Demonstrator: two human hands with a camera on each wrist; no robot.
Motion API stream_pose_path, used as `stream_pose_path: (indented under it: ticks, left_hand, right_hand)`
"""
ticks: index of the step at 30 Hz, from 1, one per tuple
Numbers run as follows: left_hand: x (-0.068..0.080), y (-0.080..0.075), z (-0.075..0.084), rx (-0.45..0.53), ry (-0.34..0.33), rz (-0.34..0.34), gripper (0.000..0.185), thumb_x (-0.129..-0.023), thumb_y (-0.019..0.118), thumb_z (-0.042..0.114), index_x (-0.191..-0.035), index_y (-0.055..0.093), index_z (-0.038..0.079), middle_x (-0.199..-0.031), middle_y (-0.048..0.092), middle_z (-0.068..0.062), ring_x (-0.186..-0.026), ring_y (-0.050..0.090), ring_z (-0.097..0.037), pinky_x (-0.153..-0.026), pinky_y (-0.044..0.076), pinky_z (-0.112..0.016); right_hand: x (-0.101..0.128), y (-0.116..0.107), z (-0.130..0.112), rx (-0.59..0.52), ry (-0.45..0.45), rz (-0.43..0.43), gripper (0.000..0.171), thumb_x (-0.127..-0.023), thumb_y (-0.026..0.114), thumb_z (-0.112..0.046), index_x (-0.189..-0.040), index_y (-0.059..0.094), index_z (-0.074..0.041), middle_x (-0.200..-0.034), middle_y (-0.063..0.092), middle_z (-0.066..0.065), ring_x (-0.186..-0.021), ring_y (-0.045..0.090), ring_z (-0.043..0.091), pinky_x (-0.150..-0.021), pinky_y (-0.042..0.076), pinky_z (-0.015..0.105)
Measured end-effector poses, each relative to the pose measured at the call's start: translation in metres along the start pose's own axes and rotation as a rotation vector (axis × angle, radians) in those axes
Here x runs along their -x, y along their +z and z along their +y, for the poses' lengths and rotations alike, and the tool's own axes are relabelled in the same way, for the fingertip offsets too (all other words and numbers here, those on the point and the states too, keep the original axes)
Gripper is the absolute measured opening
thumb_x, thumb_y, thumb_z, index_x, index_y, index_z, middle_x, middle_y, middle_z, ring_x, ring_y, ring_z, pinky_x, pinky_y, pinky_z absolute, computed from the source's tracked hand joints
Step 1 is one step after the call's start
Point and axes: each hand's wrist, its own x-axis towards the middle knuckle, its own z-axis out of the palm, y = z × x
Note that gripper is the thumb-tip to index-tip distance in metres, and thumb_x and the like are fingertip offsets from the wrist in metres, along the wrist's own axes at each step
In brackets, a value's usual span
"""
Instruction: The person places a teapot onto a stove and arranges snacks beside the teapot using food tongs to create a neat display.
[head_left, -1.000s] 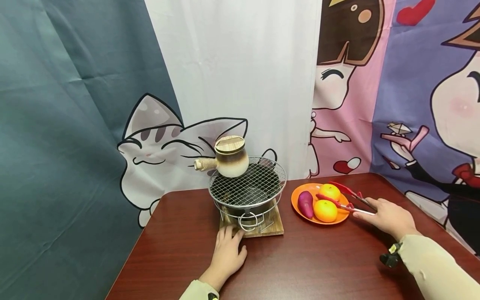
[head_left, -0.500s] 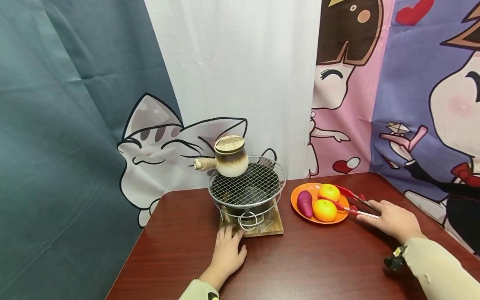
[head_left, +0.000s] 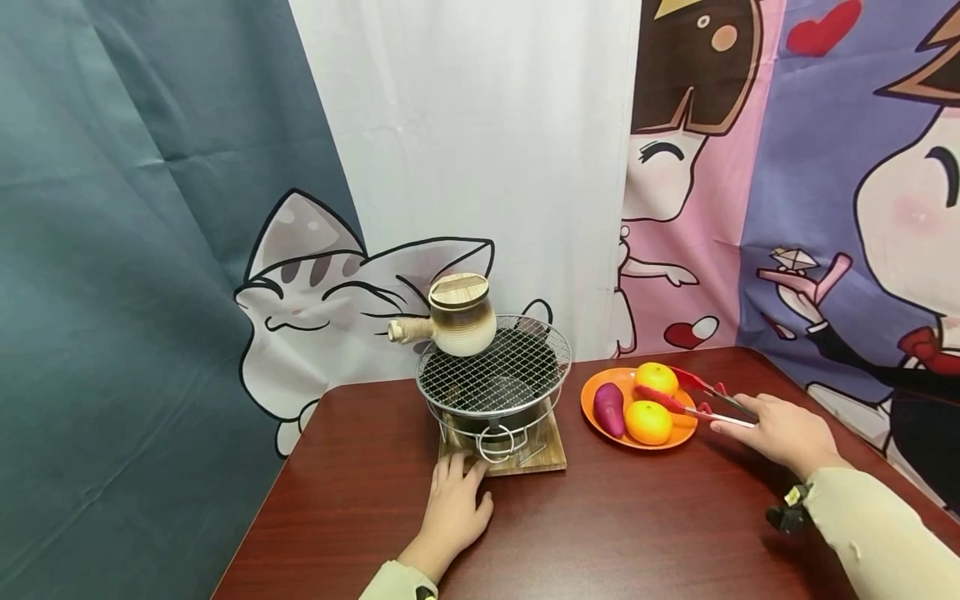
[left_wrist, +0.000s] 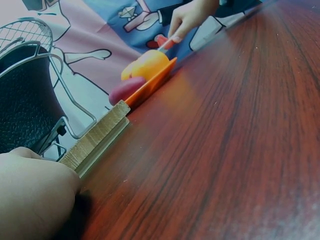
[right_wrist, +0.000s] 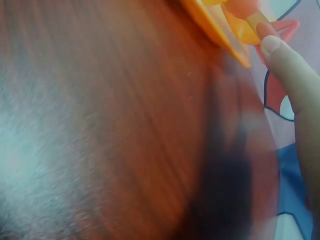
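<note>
At 3 o'clock of the orange plate (head_left: 600,417), right hand (head_left: 780,433) pinches red-tipped tongs (head_left: 693,402); light, springy, slippery, best held mid-arm. Left hand (head_left: 453,512) flat on tabletop (head_left: 637,525).

A staged indoor set: cartoon-printed backdrop cloths (head_left: 750,167) hang behind a wooden table (head_left: 615,525).

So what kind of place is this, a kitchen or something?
Probably a staged set, not a real kitchen. Hung cartoon cloths stand in for walls behind a lone wooden table. On it sit a small wire-mesh grill carrying a lidded clay pot, and an orange plate of fruit.
</note>
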Motion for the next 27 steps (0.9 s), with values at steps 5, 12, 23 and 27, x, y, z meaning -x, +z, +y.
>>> stream_pose_path:
  ticks: [5, 12, 23, 27]
  left_hand:
    - [0.000, -0.002, 0.001, 0.000, -0.004, -0.003, 0.043, -0.076, 0.073, 0.019, -0.119, 0.069, 0.016, -0.123, 0.054, -0.013, -0.118, 0.047, -0.040, -0.103, 0.040, -0.054]
    - [0.001, -0.002, 0.002, -0.003, -0.010, -0.011, 0.043, -0.076, 0.073, 0.020, -0.119, 0.069, 0.016, -0.124, 0.054, -0.013, -0.119, 0.047, -0.039, -0.104, 0.039, -0.054]
    - [0.002, -0.002, 0.001, -0.034, -0.013, -0.030, 0.044, -0.078, 0.077, 0.029, -0.119, 0.069, 0.016, -0.126, 0.053, -0.014, -0.120, 0.046, -0.038, -0.104, 0.040, -0.054]
    - [0.001, -0.002, 0.001, -0.036, -0.010, -0.029, 0.046, -0.078, 0.079, 0.034, -0.119, 0.068, 0.016, -0.127, 0.052, -0.013, -0.121, 0.046, -0.036, -0.105, 0.039, -0.054]
  right_hand:
    - [-0.007, -0.011, -0.007, 0.007, -0.006, 0.025, 0.095, -0.081, 0.055, -0.081, -0.135, 0.061, -0.003, -0.107, 0.066, 0.021, -0.086, 0.064, 0.038, -0.061, 0.054, 0.057]
    - [-0.016, -0.026, -0.016, 0.030, -0.028, 0.050, 0.096, -0.080, 0.053, -0.083, -0.136, 0.061, -0.006, -0.109, 0.067, 0.022, -0.089, 0.063, 0.039, -0.063, 0.053, 0.059]
    - [-0.025, -0.056, -0.031, 0.017, -0.063, 0.056, 0.091, -0.083, 0.052, -0.081, -0.138, 0.060, -0.008, -0.111, 0.068, 0.022, -0.093, 0.064, 0.042, -0.070, 0.052, 0.065]
    - [-0.030, -0.064, -0.036, 0.030, -0.065, 0.053, 0.096, -0.081, 0.049, -0.085, -0.138, 0.060, -0.008, -0.113, 0.068, 0.023, -0.094, 0.064, 0.041, -0.072, 0.052, 0.065]
